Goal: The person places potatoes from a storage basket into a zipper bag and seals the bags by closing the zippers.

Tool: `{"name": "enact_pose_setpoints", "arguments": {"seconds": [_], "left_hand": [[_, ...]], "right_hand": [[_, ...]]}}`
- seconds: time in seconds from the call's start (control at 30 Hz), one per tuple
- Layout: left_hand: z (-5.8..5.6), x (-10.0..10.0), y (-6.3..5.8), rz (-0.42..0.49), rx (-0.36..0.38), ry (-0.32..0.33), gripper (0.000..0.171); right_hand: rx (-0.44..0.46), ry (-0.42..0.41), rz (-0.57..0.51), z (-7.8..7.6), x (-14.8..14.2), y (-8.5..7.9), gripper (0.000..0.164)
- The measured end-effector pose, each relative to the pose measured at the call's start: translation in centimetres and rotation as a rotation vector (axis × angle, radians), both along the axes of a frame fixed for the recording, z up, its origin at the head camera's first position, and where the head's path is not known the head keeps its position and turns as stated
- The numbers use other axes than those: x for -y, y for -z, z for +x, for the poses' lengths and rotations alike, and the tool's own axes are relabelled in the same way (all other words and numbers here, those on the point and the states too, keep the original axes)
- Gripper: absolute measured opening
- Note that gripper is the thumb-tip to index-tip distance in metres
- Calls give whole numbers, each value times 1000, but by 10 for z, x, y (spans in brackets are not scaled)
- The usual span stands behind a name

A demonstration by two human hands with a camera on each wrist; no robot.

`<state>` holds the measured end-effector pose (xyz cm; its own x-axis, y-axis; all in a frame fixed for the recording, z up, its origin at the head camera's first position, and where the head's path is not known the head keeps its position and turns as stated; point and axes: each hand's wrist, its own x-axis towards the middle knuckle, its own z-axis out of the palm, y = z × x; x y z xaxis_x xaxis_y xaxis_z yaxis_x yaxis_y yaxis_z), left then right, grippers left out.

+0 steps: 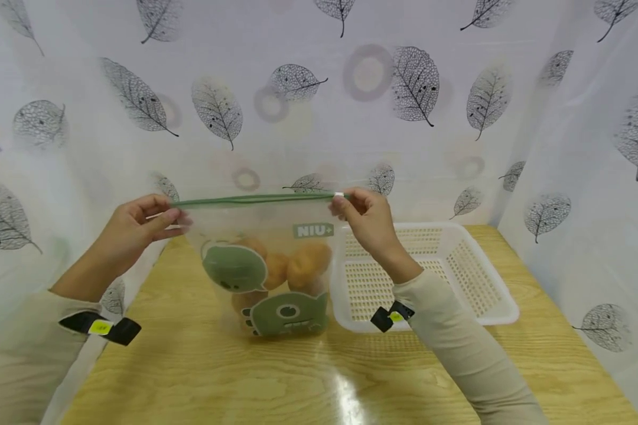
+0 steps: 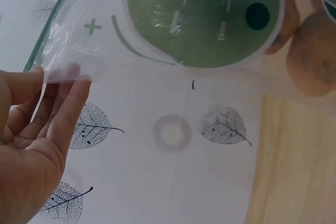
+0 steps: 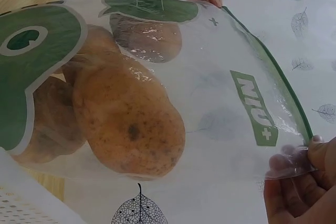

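A clear zip bag (image 1: 260,218) with a green top strip and green cartoon prints hangs upright between the two hands, its lower edge close over the table. Inside lie several potatoes (image 3: 131,119), brown and spotted, gathered in its lower half. At the bag's top left corner, the left hand (image 1: 138,227) pinches the plastic between thumb and fingers. The right hand (image 1: 369,221) pinches the top right corner, its thumb right at a small white slider (image 1: 339,195) on the green strip. Through the clear film some fingertips of both hands show.
A white perforated plastic basket (image 1: 484,254) stands on the wood-grain table (image 1: 260,389), behind the right forearm and partly hidden by it. A pale curtain (image 1: 319,136) printed with dark leaves hangs behind and at both sides. Each sleeve carries a black strap near the wrist.
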<state>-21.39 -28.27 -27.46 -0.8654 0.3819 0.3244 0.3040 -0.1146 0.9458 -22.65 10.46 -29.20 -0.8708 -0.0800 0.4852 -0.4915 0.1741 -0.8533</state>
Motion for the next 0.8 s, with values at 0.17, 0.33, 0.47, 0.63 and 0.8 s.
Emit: {"name": "enact_pose_setpoints", "arguments": {"seconds": [0.17, 0.33, 0.47, 0.63, 0.8], "left_hand": [[-2, -8, 5, -28, -19, -34, 9], [-2, -17, 6, -60, 2, -93, 15], [-3, -24, 5, -203, 21, -206, 29], [-7, -29, 6, -267, 36, -270, 30], [-13, -27, 8, -238, 14, -298, 26]], "right_hand": [[16, -1, -9, -3, -2, 3, 19], [41, 14, 7, -5, -3, 4, 19], [48, 16, 14, -5, -4, 5, 18], [51, 18, 10, -6, -4, 7, 16], [43, 32, 11, -7, -6, 7, 16]]}}
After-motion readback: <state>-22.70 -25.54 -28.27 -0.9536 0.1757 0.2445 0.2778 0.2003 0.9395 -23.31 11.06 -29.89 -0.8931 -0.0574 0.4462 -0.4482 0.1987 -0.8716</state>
